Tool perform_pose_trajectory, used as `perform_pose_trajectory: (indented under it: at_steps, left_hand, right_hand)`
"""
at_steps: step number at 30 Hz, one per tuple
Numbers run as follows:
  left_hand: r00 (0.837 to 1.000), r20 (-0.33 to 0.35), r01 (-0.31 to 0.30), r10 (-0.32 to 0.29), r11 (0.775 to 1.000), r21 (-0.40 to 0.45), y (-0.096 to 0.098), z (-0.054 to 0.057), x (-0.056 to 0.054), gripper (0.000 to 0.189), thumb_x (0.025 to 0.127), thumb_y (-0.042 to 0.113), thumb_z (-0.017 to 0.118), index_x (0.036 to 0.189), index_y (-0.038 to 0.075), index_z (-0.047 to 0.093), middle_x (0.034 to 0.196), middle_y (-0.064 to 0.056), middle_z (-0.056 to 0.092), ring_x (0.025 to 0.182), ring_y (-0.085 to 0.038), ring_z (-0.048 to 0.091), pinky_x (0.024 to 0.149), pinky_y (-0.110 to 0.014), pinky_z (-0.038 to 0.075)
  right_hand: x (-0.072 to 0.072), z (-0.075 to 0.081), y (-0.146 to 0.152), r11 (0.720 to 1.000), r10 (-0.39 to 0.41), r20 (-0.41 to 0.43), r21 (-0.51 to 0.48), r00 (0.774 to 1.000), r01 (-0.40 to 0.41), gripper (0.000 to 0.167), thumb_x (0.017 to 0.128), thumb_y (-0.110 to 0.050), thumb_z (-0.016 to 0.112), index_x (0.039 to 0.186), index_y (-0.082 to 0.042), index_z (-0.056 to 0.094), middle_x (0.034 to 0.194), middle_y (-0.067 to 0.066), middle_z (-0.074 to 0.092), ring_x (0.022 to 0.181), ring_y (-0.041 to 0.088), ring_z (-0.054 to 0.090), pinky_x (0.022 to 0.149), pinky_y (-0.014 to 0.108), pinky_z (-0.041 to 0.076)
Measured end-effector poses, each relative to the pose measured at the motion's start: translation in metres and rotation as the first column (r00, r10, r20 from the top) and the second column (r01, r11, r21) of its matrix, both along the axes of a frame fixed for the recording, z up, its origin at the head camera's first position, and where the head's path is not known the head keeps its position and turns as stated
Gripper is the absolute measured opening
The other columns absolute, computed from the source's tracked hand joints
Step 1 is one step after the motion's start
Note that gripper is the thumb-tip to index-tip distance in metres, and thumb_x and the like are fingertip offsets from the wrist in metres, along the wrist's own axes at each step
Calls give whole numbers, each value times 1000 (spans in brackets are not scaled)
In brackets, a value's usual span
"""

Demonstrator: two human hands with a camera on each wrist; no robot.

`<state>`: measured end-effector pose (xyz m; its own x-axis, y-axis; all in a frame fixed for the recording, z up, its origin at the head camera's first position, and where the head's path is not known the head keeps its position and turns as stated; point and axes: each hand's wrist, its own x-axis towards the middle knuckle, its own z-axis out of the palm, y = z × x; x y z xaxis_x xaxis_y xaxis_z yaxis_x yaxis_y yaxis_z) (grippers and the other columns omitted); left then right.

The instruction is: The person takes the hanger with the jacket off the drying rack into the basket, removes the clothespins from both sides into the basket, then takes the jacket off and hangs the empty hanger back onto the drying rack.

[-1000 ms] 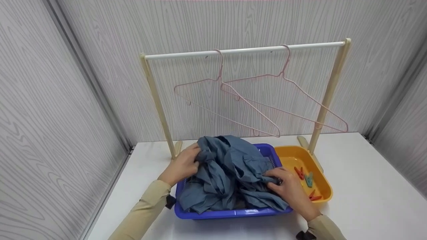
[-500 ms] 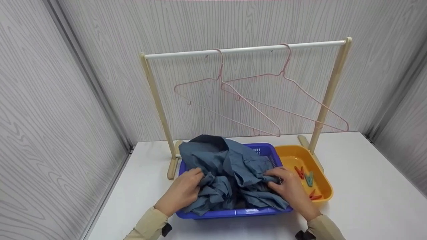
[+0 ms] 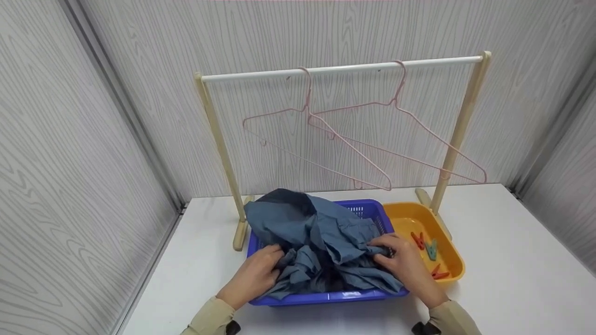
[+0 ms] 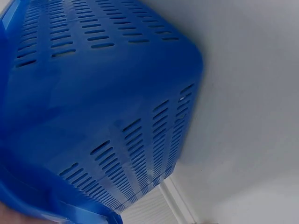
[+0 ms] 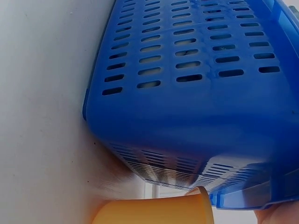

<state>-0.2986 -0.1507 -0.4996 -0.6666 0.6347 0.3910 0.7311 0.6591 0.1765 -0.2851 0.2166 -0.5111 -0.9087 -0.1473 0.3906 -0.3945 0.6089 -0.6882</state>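
A crumpled blue-grey cloth (image 3: 288, 218), perhaps a garment, lies heaped in the blue basket (image 3: 328, 297). At the heap's left front, my left hand (image 3: 253, 279) grips a bunched part of it. On the right side, my right hand (image 3: 405, 265) pinches a fold between thumb and fingers. Both wrist views are mostly filled by the slotted outer walls of the basket (image 4: 93, 107), so the cloth is hidden there. Only a sliver of the right hand (image 5: 280, 213) shows at the lower right corner of its wrist view.
A yellow tray (image 3: 454, 249) with red and green clothespins (image 3: 431, 250) stands right of the basket. Behind is a wooden rack with a white rod (image 3: 260, 75), bearing a front pink hanger (image 3: 347, 139) and another pink hanger (image 3: 428, 132). All stand on a white table (image 3: 517, 251).
My left hand has come from the basket's back left down toward its front left, gathering cloth there. The upper left cloth has spread out leftward. My right hand has stayed in place.
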Motion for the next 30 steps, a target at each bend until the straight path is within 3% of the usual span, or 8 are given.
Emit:
perform_pose_trajectory:
  at_steps: [6, 10, 13, 17, 20, 25, 28, 30]
  left_hand:
    - [1000, 27, -4, 1, 994, 113, -3, 5, -2, 19, 80, 1, 73, 94, 10, 64, 96, 3, 58, 88, -14, 54, 75, -37, 45]
    - [997, 68, 12, -27, 979, 204, -9, 12, -4, 19, 88, 21, 75, 104, 15, 65, 102, 7, 60, 96, -12, 56, 83, -39, 45]
    - [997, 55, 30, -46, 965, 262, -15, 19, -12, 27, 92, 36, 71, 109, 16, 66, 108, 7, 62, 104, -12, 57, 90, -41, 46]
    - [999, -29, 30, -22, 954, 297, -27, 28, -37, 31, 93, 37, 69, 111, 11, 67, 114, -1, 62, 109, -19, 57, 95, -44, 45]
    - [999, -39, -11, 24, 954, 301, -37, 31, -64, 33, 92, 31, 71, 114, 7, 66, 121, -8, 60, 116, -25, 56, 99, -46, 43]
    - [993, 103, -92, 64, 950, 297, -47, 25, -101, 44, 86, 14, 78, 126, 5, 62, 133, -13, 54, 126, -32, 49, 104, -46, 38]
    - [981, 187, -100, 47, 954, 282, -47, 19, -115, 47, 83, 5, 77, 128, 6, 62, 134, -13, 55, 127, -32, 49, 105, -46, 37]
    - [979, 201, -84, 28, 958, 276, -45, 14, -121, 41, 82, 0, 75, 122, 5, 65, 129, -14, 57, 124, -33, 51, 104, -46, 38]
  right_hand:
    - [2, 0, 2, 1000, -12, 19, -10, 1000, 12, 26, 84, -4, 78, 101, -23, 75, 100, -13, 68, 100, 15, 56, 95, 45, 46]
    - [3, 0, 2, 1000, -13, 39, -15, 999, 14, 25, 85, -6, 77, 101, -25, 75, 100, -14, 67, 100, 15, 56, 96, 45, 46]
    - [3, 1, 2, 1000, -11, 44, -18, 999, 11, 25, 85, -7, 77, 101, -26, 75, 100, -15, 67, 100, 14, 55, 96, 44, 46]
    - [2, 2, 2, 1000, -9, 15, -17, 1000, 9, 25, 85, -6, 77, 101, -25, 75, 100, -16, 67, 100, 13, 56, 94, 43, 46]
    - [2, 3, 1, 1000, -11, -4, -19, 1000, 11, 25, 84, -5, 77, 99, -25, 75, 99, -16, 67, 99, 12, 56, 94, 43, 46]
    - [2, 2, -1, 1000, -1, 22, -25, 1000, 2, 24, 85, -7, 77, 100, -26, 75, 99, -17, 66, 99, 12, 55, 95, 42, 45]
    - [2, 1, -1, 1000, 3, 37, -25, 999, -2, 24, 86, -8, 77, 100, -26, 74, 99, -16, 66, 99, 13, 55, 96, 43, 45]
    - [2, 1, -2, 1000, 2, 47, -29, 999, -1, 24, 86, -8, 76, 101, -26, 74, 100, -15, 66, 100, 14, 55, 96, 43, 44]
